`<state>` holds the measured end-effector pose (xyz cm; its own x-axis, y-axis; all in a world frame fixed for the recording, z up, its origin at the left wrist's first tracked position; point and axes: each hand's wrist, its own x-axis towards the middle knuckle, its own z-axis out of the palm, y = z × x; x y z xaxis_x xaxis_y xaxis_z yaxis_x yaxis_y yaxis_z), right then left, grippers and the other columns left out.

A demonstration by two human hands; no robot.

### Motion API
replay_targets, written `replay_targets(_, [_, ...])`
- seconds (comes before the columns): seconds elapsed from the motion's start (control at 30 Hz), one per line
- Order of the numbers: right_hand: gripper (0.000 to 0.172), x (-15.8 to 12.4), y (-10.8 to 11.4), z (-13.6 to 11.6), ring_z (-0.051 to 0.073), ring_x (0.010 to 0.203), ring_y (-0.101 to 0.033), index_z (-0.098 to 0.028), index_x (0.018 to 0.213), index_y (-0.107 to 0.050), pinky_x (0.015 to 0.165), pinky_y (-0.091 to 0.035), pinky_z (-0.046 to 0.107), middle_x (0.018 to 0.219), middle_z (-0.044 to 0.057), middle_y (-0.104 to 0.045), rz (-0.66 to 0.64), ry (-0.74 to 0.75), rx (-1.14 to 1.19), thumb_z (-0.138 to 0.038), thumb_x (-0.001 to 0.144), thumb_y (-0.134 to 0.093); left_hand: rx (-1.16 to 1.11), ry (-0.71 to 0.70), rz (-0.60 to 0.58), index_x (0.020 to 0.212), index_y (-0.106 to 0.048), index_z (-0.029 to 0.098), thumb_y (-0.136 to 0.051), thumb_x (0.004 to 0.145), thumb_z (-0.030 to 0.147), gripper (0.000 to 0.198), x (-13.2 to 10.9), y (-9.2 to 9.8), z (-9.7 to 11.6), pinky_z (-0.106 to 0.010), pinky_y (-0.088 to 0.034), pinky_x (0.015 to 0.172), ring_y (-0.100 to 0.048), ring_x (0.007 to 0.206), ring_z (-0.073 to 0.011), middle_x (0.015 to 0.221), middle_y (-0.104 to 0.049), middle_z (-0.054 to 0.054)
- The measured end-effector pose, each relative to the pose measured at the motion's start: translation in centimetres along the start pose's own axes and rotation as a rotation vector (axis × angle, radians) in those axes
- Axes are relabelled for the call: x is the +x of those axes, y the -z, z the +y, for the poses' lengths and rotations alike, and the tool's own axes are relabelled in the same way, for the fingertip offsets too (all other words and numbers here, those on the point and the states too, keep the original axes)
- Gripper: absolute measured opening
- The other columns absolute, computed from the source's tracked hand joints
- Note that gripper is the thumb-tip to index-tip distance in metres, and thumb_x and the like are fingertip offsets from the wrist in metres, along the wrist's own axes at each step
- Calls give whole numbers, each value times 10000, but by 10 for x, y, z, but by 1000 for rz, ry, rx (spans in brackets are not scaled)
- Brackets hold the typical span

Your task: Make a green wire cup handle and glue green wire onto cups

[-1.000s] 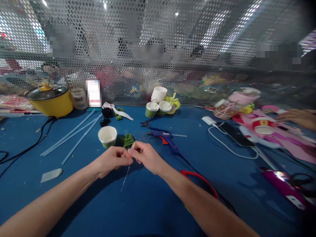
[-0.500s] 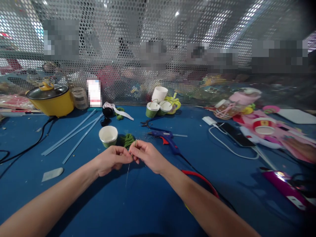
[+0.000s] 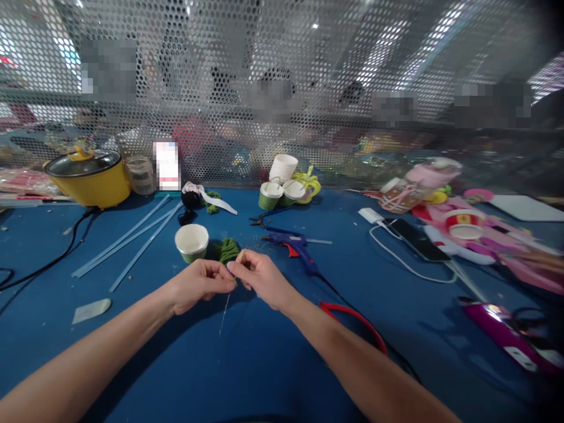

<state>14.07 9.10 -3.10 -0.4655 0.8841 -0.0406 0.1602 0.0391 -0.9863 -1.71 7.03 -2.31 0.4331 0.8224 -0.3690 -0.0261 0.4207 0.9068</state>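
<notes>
My left hand (image 3: 199,284) and my right hand (image 3: 259,279) meet fingertip to fingertip above the blue table (image 3: 247,364). Both pinch a thin silvery wire (image 3: 224,314) that hangs down between them, with a bit of green yarn at the pinch. Just behind my fingers lies a bundle of green yarn (image 3: 228,249). A white paper cup with a green wrap (image 3: 191,242) stands to its left. A blue glue gun (image 3: 293,245) lies right of my hands.
A yellow pot (image 3: 90,177) and a jar (image 3: 141,174) stand far left, with long clear sticks (image 3: 132,239). More cups (image 3: 282,182) sit by the mesh wall. A phone with white cable (image 3: 416,239), pink craft pieces (image 3: 480,235) and a red band (image 3: 356,320) lie right.
My hands stay pinched together and barely shift. The other person's hand at the far right edge has gone from view.
</notes>
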Motion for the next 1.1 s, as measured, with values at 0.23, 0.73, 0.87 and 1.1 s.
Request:
replay_targets(0.23, [247,1,1,1,68,512,-443,-160,703,-485,477,-371,213,621,-28,-483,-136,-4,167,-392,754,-551,-15,15,-30,600,-498,132,-690,600,298,254,0,1,-1,-238,-73,421,-195,396,-18,452,-370,89])
replay_targets(0.73, [324,-1,-1,-1,55,451,-313,-170,589,-417,423,-249,204,492,-69,-365,34,-5,-102,-417,723,-577,154,-64,5,608,-513,123,-647,634,304,227,-2,-2,-2,-224,-128,434,-233,445,-33,491,-349,80])
replay_targets(0.87, [264,0,-1,-2,69,505,-418,-164,702,-474,463,-340,209,604,-33,-474,-97,-12,102,-414,753,-545,72,-30,-2,596,-510,128,-668,609,310,241,-3,-1,-1,-232,-101,428,-209,425,-29,475,-356,84])
replay_targets(1.1, [282,1,0,4,62,471,-388,-168,663,-453,446,-319,205,546,-51,-432,-80,-37,79,-419,759,-535,83,-35,17,584,-513,130,-673,604,322,250,0,-1,-1,-228,-104,425,-215,421,-31,460,-344,89])
